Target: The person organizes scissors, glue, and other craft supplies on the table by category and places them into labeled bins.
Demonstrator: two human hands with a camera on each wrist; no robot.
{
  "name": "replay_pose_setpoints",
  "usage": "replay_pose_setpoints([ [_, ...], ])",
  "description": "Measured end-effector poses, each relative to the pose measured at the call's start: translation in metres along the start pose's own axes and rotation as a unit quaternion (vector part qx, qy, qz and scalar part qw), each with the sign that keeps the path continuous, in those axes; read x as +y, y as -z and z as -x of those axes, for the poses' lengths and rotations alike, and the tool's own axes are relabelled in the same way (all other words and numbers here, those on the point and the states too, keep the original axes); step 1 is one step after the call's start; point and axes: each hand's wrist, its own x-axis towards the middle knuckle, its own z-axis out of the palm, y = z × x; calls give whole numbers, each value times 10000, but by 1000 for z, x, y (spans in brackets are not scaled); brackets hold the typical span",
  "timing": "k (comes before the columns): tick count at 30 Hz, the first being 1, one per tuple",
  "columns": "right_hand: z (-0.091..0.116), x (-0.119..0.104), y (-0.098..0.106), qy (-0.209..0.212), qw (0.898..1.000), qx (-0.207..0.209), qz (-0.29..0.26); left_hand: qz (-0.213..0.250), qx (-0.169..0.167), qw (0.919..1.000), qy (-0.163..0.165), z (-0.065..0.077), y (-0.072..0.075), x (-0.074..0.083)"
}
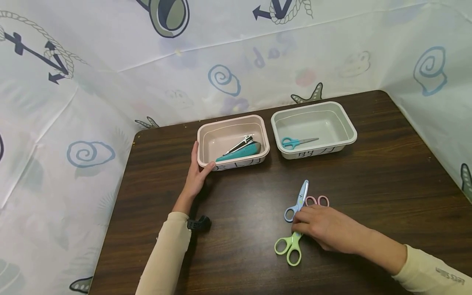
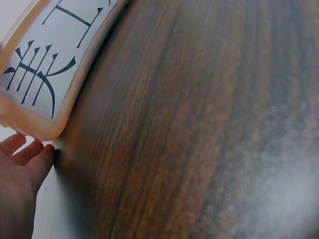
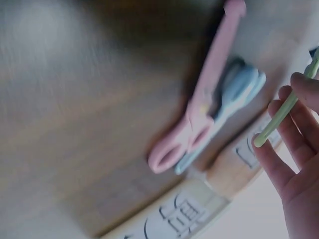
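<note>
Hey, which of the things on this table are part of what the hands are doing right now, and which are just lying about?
In hand:
- green scissors, held by the right hand
- blue scissors and pink scissors, beside that hand
- pink tray, touched by the left hand
- grey tray with teal scissors

Lying about:
- small black object near the left sleeve
- patterned backdrop

Looks like a makeshift recording booth, not a lived-in room: dark wood-grain table fenced from 9 through 12 to 3 o'clock by a white plastic curtain printed with anchors, shells and starfish, labelled sorting tubs toward 12.
</note>
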Motion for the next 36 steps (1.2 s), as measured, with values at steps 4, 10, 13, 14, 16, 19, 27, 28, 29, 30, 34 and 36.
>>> replay_pose_setpoints([
  [4, -3, 13, 13, -179, 9996, 83, -187, 76, -5, 10000, -8, 1, 0, 0],
  [10, -5, 41, 30, -449, 9957, 407, -696, 43, 50, 10000, 36, 1, 1, -3],
  [13, -5, 54, 38, -716, 9937, 459, -725, 39, 76, 9999, 72, 2, 2, -4],
  [14, -5, 59, 40, -795, 9932, 495, -687, 29, 77, 9999, 83, 2, 2, -4],
  [16, -4, 70, 46, -971, 9918, 587, -581, 46, 70, 9999, 75, 2, 2, -5],
  [19, -2, 86, 56, -1291, 9879, 762, -406, 49, 49, 10000, 26, 1, 1, -5],
  [27, 10, 125, 79, -2672, 9622, 484, -222, 58, 33, 10000, -50, 0, 0, -4],
  [28, 11, 129, 81, -2771, 9597, 420, -221, 68, 18, 10000, -27, 0, 0, -4],
  [29, 11, 133, 82, -2846, 9577, 370, -211, 65, 13, 10000, -19, -1, 0, -3],
  [30, 11, 137, 83, -2905, 9561, 313, -205, 68, 12, 10000, -17, -1, 0, -3],
  [34, 6, 149, 82, -3036, 9520, 157, -350, 89, 13, 10000, -38, -1, 0, -3],
  [36, 4, 154, 81, -3088, 9499, 39, -487, 82, 26, 9999, -70, -1, 0, -3],
])
